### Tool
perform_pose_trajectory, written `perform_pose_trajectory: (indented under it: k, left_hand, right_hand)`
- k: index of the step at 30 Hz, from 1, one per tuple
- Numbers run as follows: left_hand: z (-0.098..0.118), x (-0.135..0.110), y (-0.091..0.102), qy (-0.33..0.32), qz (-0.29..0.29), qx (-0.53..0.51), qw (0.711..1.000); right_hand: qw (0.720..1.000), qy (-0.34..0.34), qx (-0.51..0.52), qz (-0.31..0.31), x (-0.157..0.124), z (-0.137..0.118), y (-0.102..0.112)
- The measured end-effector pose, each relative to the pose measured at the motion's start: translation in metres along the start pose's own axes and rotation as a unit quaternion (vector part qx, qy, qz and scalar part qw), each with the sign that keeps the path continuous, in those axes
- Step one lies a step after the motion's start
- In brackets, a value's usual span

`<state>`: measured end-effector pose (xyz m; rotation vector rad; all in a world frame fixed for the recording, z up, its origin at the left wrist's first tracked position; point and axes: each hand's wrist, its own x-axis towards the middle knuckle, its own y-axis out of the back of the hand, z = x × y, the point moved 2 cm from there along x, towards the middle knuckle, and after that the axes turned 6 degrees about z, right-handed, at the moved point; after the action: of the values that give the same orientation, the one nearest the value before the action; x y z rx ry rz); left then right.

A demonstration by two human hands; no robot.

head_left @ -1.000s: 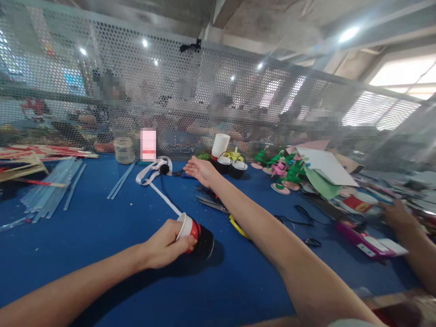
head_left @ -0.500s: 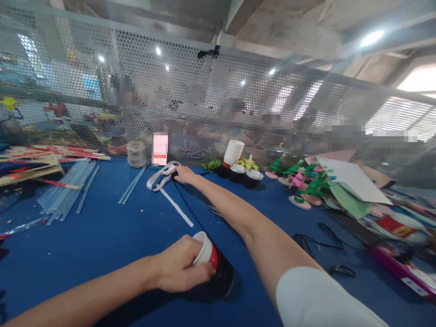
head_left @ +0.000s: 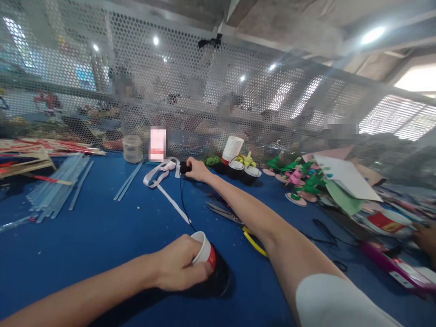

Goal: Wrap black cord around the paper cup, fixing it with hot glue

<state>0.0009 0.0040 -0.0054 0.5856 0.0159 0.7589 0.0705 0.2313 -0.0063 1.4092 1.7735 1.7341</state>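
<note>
My left hand (head_left: 182,263) grips the rim of a paper cup (head_left: 203,245), fingers inside and thumb outside. The cup is tilted, white inside with a red band; its lower part (head_left: 220,274) is covered in black. A thin black cord (head_left: 183,202) runs from the cup's mouth area up to a small black ball of cord (head_left: 185,168). My right hand (head_left: 198,170), arm stretched far forward, has its fingers closed on that ball. White ribbon (head_left: 173,204) lies looped just left of it. Scissors (head_left: 225,212) with yellow handles lie partly under my right forearm.
Pale blue strips (head_left: 59,186) and a clear jar (head_left: 132,150) stand left. A lit phone (head_left: 157,144) leans on the mesh panel (head_left: 190,91). Stacked cups (head_left: 233,149), small black pots (head_left: 250,175) and green-pink crafts (head_left: 299,181) are right. Another person's hand (head_left: 425,238) shows at the right edge.
My right hand has moved right, away from the ribbon, with the black ball now showing. More of the scissors shows, and another person's hand has appeared at the right edge.
</note>
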Motion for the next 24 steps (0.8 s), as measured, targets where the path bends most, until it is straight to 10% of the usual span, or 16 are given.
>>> perform_pose_trajectory:
  k: [24]
  left_hand:
    - [-0.006,0.0,0.003,0.031,-0.002,-0.008,0.999]
  right_hand:
    - [0.996,-0.09,-0.023,0.002,0.012,0.032,-0.009]
